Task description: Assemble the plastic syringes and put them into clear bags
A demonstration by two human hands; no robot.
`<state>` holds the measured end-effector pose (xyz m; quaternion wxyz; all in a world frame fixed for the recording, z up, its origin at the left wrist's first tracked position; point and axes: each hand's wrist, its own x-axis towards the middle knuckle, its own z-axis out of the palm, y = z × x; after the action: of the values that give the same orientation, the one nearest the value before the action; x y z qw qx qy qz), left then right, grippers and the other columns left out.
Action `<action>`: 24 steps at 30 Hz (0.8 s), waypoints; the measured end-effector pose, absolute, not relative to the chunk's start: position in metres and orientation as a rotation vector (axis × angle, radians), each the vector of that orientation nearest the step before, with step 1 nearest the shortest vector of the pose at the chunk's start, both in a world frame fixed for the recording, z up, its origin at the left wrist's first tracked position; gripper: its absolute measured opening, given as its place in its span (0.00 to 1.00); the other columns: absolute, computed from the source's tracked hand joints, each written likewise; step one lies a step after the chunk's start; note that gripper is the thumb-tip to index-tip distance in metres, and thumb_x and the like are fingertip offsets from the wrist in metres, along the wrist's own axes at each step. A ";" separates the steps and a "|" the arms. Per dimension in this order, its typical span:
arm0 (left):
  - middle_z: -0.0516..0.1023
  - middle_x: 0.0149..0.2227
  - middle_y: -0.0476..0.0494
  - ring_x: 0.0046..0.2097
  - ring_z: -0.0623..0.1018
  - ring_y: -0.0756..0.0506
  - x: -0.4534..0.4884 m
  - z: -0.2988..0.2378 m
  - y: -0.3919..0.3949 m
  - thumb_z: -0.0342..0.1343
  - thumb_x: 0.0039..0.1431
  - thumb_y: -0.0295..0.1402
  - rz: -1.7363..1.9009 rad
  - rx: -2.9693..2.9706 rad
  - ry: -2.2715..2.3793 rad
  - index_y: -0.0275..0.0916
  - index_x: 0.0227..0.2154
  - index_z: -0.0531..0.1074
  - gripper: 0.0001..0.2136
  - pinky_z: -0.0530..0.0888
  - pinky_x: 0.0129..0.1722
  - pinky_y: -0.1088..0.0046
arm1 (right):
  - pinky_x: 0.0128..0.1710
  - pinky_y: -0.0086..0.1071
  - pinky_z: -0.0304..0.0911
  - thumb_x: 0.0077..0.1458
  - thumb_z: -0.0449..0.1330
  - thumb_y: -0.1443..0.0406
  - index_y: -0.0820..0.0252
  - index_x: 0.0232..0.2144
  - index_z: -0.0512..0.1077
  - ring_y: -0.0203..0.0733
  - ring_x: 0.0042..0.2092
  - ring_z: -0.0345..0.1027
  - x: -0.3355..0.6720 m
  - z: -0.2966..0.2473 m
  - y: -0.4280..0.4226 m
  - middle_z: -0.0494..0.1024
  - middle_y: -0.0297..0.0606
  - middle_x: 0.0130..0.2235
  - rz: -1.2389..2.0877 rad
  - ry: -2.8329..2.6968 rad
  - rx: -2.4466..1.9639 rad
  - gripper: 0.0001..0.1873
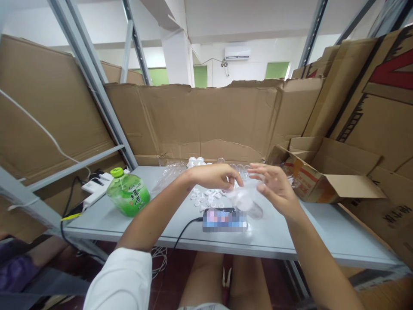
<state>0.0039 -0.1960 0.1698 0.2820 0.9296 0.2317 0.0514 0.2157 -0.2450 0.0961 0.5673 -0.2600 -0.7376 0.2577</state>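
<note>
My left hand reaches in over the table with its fingers bent down and drawn together; whatever they may hold is hidden. Across from it, my right hand has its fingers apart and nothing visible in them. Below and between both hands is a motion-blurred clear plastic piece, apparently a small cup or container. Many small white plastic caps lie scattered beyond it, partly behind my left forearm. Several clear round containers stand at the back. A phone, its screen blurred out, sits near the front edge.
A green bottle stands at left, near white power strips. Crumpled clear plastic film lies behind my left forearm. An open cardboard box occupies the right side. Cardboard sheets wall the back. A black cable runs from the phone.
</note>
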 end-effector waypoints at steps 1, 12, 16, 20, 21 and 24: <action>0.74 0.29 0.47 0.27 0.71 0.53 0.003 0.168 -0.196 0.51 0.49 0.24 0.169 2.479 0.627 0.37 0.42 0.72 0.16 0.65 0.26 0.80 | 0.53 0.48 0.55 0.47 0.64 0.62 0.43 0.53 0.57 0.47 0.55 0.59 0.219 0.092 -0.245 0.63 0.39 0.56 0.646 -1.795 -0.668 0.32; 0.71 0.32 0.47 0.27 0.74 0.53 0.004 0.147 -0.195 0.50 0.56 0.34 0.614 1.975 0.730 0.36 0.40 0.67 0.10 0.73 0.29 0.74 | 0.44 0.43 0.64 0.46 0.64 0.63 0.51 0.55 0.56 0.43 0.41 0.70 0.216 0.050 -0.239 0.75 0.37 0.37 1.117 -1.758 -0.878 0.35; 0.70 0.43 0.38 0.36 0.76 0.50 -0.005 0.144 -0.200 0.48 0.58 0.41 0.823 1.800 0.650 0.38 0.48 0.61 0.18 0.73 0.37 0.70 | 0.40 0.37 0.65 0.44 0.65 0.63 0.52 0.46 0.64 0.40 0.38 0.70 0.217 0.046 -0.233 0.76 0.36 0.36 1.204 -1.433 -0.824 0.25; 0.66 0.50 0.34 0.45 0.73 0.45 -0.005 0.106 -0.206 0.61 0.47 0.37 0.691 1.841 0.684 0.41 0.54 0.57 0.31 0.72 0.42 0.69 | 0.37 0.33 0.65 0.44 0.65 0.61 0.52 0.40 0.69 0.38 0.36 0.71 0.214 0.040 -0.229 0.76 0.34 0.33 1.264 -1.132 -0.768 0.19; 0.67 0.50 0.34 0.47 0.72 0.44 -0.001 0.094 -0.208 0.63 0.44 0.37 0.651 1.845 0.689 0.41 0.55 0.56 0.34 0.71 0.43 0.68 | 0.38 0.34 0.65 0.43 0.65 0.61 0.53 0.38 0.69 0.39 0.36 0.71 0.213 0.040 -0.229 0.76 0.33 0.32 1.274 -1.092 -0.761 0.17; 0.70 0.48 0.37 0.46 0.72 0.45 0.012 0.063 -0.213 0.61 0.47 0.36 0.697 1.799 0.649 0.39 0.54 0.59 0.30 0.71 0.43 0.69 | 0.41 0.35 0.64 0.43 0.66 0.60 0.53 0.36 0.71 0.40 0.40 0.70 0.207 0.043 -0.230 0.76 0.35 0.35 1.255 -1.062 -0.766 0.15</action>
<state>0.0119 -0.2127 0.0633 0.5253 0.7519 0.2714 0.2914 0.2070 -0.2299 0.0429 0.6162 -0.3327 -0.4614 0.5448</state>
